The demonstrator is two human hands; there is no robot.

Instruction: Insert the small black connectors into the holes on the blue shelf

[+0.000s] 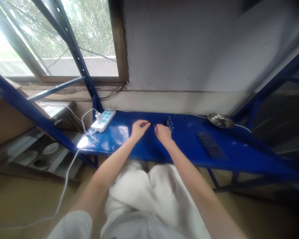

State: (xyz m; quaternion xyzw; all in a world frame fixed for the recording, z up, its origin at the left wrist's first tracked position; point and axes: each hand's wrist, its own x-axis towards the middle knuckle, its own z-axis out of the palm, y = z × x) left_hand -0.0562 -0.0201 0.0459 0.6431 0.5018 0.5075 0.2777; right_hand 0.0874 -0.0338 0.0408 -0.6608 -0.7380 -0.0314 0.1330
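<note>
Both hands are held close together above the blue table (149, 149). A thin dark piece (151, 124), too small to name, spans the gap between my fingertips. My left hand (139, 128) pinches its left end between thumb and fingers. Closed round the other end is my right hand (163, 132), its fingers curled inward. Just beyond the right hand lie several small clear pieces (169, 122), with something small and black beside them; the hand partly hides this group.
A white power strip (104, 120) with a plug and cable lies at the left end. Further right are a shiny metal dish (220, 120) and a pixelated dark rectangle (211, 146). Blue frame posts (77, 56) rise at the sides. A white cable (64, 186) hangs to the floor.
</note>
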